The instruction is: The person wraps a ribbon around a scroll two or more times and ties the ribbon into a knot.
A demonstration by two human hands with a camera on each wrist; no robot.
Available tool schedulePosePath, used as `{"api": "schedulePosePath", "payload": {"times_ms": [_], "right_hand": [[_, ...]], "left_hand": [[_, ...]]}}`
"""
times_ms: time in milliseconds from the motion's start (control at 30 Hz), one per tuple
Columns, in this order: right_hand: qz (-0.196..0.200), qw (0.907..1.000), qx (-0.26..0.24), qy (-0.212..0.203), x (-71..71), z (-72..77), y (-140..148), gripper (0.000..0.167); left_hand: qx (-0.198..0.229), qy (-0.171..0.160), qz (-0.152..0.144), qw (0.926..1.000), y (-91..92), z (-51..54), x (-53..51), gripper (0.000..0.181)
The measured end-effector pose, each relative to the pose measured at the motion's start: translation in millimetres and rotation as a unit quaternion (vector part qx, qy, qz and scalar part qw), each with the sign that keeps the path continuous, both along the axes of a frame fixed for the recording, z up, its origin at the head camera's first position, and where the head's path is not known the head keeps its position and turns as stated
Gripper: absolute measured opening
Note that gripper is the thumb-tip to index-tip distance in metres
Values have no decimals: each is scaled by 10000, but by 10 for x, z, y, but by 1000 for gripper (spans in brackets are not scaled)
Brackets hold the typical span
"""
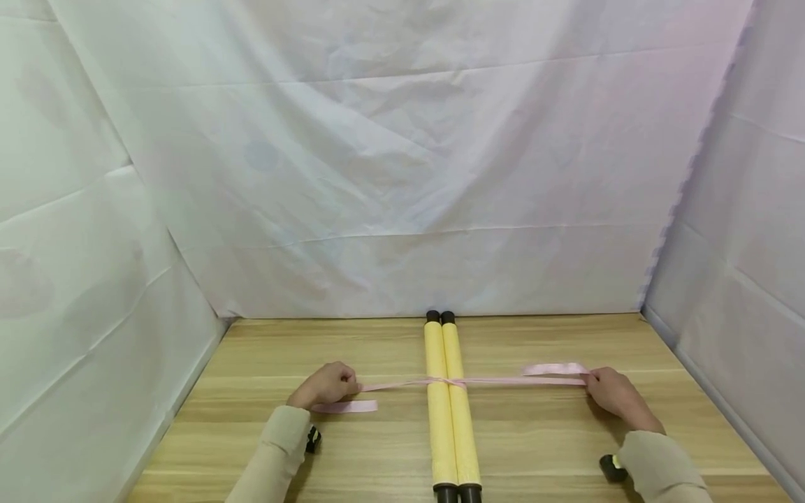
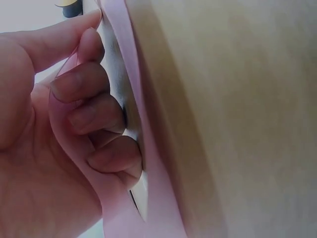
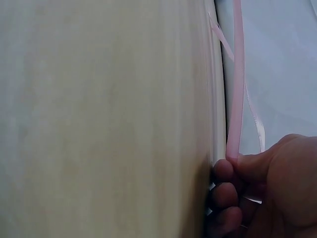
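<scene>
Pink ribbon (image 1: 522,381) is pinched between the thumb and forefinger of the right hand (image 1: 616,392), at lower right of the head frame; the right wrist view shows the other fingers curled in, partly in shadow and hard to make out. At lower left of the head frame, the left hand (image 1: 330,383) grips the ribbon too, its fingers curled and the strip running through the palm; in the left wrist view thumb and forefinger come together at upper left, but exactly how the ribbon sits between them is hard to tell. A loose tail shows just below the left hand, partly hidden by it, and another just above the right. Between the hands, the stretched ribbon crosses over two yellow rods (image 1: 442,426) lying side by side at lower centre; whether the crossing is a knot cannot be told, and the rods hide what passes beneath them. Their black lower ends are cut off by the bottom edge. Near each cuff is a small dark object, mostly covered by the left sleeve (image 1: 270,447) and the right sleeve (image 1: 660,461). Wood-grained table (image 1: 534,447) fills the lower part, with white cloth (image 1: 402,154) behind.
</scene>
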State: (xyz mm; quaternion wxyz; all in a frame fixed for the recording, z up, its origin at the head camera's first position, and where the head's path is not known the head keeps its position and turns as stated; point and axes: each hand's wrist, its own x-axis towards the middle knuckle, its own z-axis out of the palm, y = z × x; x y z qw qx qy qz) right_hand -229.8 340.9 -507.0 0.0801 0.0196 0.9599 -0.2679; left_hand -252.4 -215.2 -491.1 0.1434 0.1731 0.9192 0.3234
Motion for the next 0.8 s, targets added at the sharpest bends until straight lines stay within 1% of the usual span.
{"api": "schedulePosePath", "payload": {"times_ms": [133,233,333,467,567,633,700,800], "right_hand": [[74,10000,55,9,0,24,0,37],[101,9999,102,56,5,43,-10,37],[120,9998,108,124,17,40,-13,37],[54,9999,-17,105,20,19,-17,36],[1,9999,-130,101,28,-3,-12,37],[-19,9997,-206,94,37,-17,-6,38],[-47,9996,-252,97,41,-11,-3,38],[-46,9996,-267,118,32,33,-9,35]], "left_hand": [[-157,80,-45,9998,4,19,-1,41],[-142,89,-10,9999,12,22,-2,40],[-3,7,114,9999,20,10,7,39],[147,-99,367,9992,39,-9,39,34],[-45,83,487,9988,85,-17,55,29],[-307,309,536,9976,126,-9,59,25],[-551,587,575,9951,175,11,56,22],[-731,815,672,9917,249,60,46,15]]}}
